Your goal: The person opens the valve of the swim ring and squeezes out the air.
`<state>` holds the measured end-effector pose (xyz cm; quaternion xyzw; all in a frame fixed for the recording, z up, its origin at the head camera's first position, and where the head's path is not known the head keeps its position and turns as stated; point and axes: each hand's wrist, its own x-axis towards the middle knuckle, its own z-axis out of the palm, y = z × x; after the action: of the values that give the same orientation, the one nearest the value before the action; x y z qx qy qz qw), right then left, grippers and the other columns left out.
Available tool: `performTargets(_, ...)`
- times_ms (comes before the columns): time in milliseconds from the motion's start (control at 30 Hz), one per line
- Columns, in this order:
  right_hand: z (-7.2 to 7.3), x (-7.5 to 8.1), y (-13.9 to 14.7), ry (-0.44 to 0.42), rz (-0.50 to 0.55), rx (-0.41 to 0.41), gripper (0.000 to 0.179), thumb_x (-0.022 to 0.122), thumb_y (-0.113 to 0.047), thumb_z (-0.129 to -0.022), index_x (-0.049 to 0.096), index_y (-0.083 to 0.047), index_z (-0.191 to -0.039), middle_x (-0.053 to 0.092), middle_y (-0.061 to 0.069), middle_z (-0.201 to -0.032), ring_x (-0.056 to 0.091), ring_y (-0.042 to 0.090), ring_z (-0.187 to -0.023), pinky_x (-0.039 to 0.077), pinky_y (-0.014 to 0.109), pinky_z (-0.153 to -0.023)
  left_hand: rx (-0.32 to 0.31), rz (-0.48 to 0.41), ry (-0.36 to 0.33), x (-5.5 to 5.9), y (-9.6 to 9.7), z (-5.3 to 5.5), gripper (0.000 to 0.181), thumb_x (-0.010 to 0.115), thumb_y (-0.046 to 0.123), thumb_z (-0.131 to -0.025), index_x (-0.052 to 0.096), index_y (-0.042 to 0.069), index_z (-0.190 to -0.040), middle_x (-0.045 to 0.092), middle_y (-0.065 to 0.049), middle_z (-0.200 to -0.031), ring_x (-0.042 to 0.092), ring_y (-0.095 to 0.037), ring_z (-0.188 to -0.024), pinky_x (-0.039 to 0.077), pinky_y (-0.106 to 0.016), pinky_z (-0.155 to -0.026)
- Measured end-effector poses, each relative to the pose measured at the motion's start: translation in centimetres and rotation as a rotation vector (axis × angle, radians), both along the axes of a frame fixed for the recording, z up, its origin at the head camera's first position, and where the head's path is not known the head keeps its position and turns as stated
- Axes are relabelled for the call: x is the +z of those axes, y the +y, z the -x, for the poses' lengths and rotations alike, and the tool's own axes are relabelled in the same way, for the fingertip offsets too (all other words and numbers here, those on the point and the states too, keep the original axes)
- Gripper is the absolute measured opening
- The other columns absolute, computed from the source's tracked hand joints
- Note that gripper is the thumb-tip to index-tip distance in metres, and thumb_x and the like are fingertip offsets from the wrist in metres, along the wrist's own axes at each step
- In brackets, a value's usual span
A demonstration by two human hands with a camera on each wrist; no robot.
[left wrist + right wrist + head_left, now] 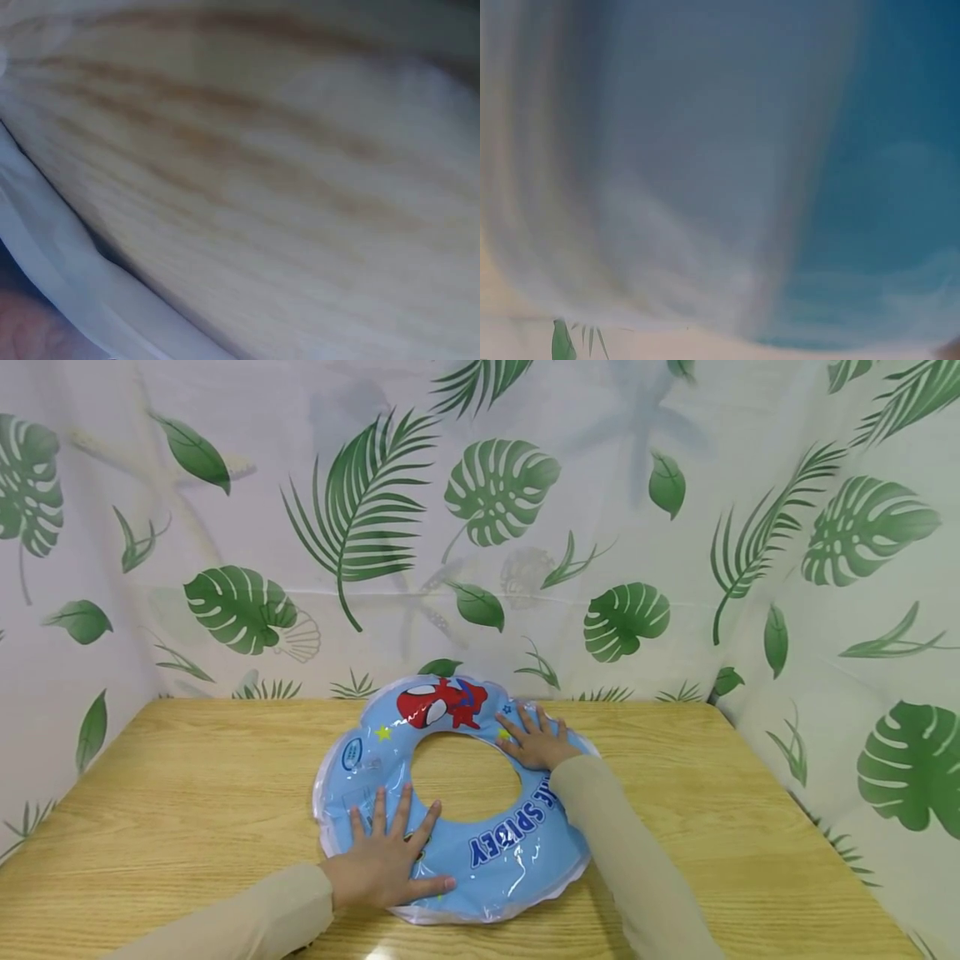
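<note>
A blue inflatable swim ring (502,881) with a red cartoon figure and dark blue lettering lies on the wooden table. My left hand (382,864) rests on its near left part, fingers straight and spread. On the ring's right side lies my right hand (536,741), also flat with spread fingers. The left wrist view is blurred: wood grain fills most of it, with a pale plastic edge (90,277) at the lower left. Close up in the right wrist view is the blue ring surface (877,225), too blurred for detail.
The wooden table (210,793) extends around the ring on both sides. Behind it hangs a white curtain (405,577) printed with green leaves, which continues along the left and right sides.
</note>
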<state>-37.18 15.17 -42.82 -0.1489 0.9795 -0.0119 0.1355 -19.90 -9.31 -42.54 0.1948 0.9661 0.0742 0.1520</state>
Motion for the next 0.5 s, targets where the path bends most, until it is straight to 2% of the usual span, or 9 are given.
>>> performTargets(333, 0.46, 0.28, 0.34, -0.013, 0.084, 0.035, 0.061, 0.025, -0.054, -0.095, 0.006, -0.030, -0.147, -0.007, 0.011, -0.155, -0.010, 0.041, -0.139, 0.000, 0.066, -0.105, 0.007, 0.023, -0.007, 0.25, 0.05, -0.02, 0.098, 0.033, 0.082, -0.073, 0.006, 0.026, -0.148, -0.008, -0.020, -0.153, -0.008, -0.055, -0.132, -0.003, -0.078, -0.092)
performTargets(500, 0.82, 0.57, 0.92, -0.010, 0.178, 0.061, 0.065, 0.030, -0.052, -0.095, 0.006, -0.024, -0.148, -0.005, 0.015, -0.154, -0.006, 0.044, -0.138, 0.003, 0.068, -0.103, 0.005, 0.029, -0.004, 0.43, 0.09, -0.14, 0.098, 0.032, 0.082, -0.073, 0.005, 0.026, -0.148, -0.007, -0.020, -0.153, -0.007, -0.055, -0.132, -0.002, -0.078, -0.092)
